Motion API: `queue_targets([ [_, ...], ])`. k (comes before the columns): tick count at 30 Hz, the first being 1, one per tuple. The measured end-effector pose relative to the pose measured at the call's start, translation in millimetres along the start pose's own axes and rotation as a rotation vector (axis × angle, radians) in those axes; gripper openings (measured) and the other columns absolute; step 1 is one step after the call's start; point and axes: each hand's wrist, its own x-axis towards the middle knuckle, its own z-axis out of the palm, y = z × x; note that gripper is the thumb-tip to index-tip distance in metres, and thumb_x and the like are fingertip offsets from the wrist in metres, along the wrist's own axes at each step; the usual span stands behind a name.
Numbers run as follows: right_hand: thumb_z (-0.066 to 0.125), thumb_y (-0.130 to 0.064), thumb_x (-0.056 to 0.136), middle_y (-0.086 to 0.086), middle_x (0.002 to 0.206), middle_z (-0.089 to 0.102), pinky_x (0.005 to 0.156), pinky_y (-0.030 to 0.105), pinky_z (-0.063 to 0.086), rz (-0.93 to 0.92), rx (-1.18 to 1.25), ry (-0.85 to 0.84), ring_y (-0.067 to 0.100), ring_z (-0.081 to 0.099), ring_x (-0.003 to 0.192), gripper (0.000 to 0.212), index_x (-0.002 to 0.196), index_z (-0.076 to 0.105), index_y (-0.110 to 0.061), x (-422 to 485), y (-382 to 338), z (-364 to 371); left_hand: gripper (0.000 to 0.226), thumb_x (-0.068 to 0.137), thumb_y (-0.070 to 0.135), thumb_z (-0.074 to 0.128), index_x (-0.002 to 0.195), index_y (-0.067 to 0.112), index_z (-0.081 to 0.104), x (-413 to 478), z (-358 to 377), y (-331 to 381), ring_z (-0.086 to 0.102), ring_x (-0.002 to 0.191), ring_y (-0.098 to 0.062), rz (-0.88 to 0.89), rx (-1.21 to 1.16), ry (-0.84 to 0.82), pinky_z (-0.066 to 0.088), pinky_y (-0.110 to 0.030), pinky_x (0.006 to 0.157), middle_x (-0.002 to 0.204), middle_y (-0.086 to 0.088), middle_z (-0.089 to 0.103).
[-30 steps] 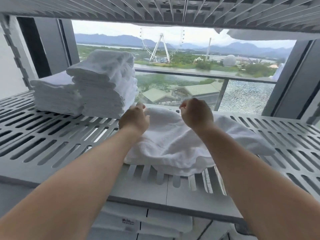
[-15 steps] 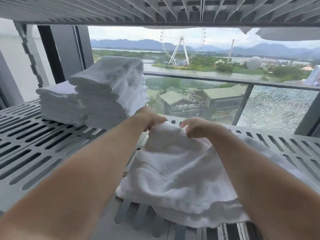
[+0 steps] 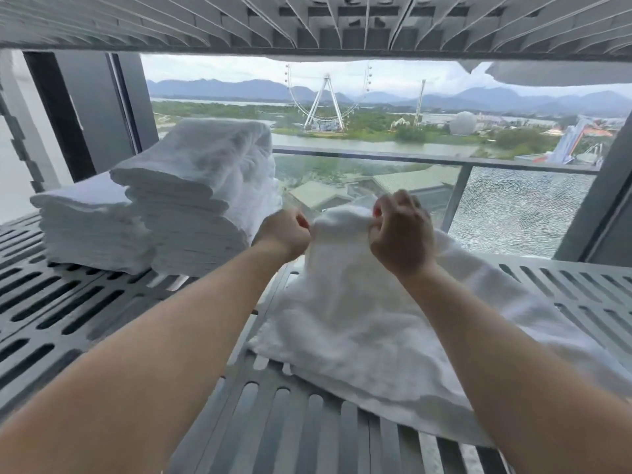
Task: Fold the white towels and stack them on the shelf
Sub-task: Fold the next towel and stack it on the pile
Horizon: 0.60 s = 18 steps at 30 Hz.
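A loose white towel [image 3: 359, 323] lies crumpled on the grey slatted shelf [image 3: 102, 319], right of centre. My left hand [image 3: 284, 234] and my right hand [image 3: 400, 230] each grip the towel's far edge with curled fingers and hold it raised above the shelf. Two stacks of folded white towels stand at the back left: a tall stack [image 3: 201, 196] and a lower stack [image 3: 89, 227] to its left. The tall stack is just left of my left hand.
Another slatted shelf [image 3: 307, 22] hangs close overhead, with white cloth [image 3: 561, 71] drooping over its far right edge. Behind the shelf is a window [image 3: 376, 131] with dark frame posts on the left [image 3: 78, 111] and right [image 3: 602, 206].
Both hands have lifted the towel's far edge up off the shelf. The view has come closer to the shelf.
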Motion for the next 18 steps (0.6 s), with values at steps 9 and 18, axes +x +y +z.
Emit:
queue_targets([
  [9, 0.042, -0.062, 0.092, 0.007, 0.08, 0.074, 0.082, 0.037, 0.055, 0.323, -0.053, -0.61, 0.028, 0.068, 0.081, 0.055, 0.089, 0.064, -0.012, 16.6, -7.3, 14.9, 0.024, 0.083, 0.025, 0.054, 0.096, 0.016, 0.072, -13.3, 8.5, -14.2, 0.065, 0.096, -0.023, 0.175, 0.051, -0.404, 0.053, -0.041, 0.091, 0.097, -0.001, 0.072],
  [18, 0.054, -0.027, 0.084, 0.002, 0.105, 0.063, 0.074, 0.034, 0.047, 0.31, -0.39, -0.857, 0.027, 0.058, 0.093, 0.012, 0.088, 0.059, -0.017, 16.9, -34.4, 30.6, 0.026, 0.086, 0.048, 0.066, 0.088, 0.023, 0.071, -22.8, 19.6, -12.2, 0.061, 0.086, -0.019, 0.453, 0.306, -0.265, 0.05, -0.037, 0.082, 0.088, 0.006, 0.069],
])
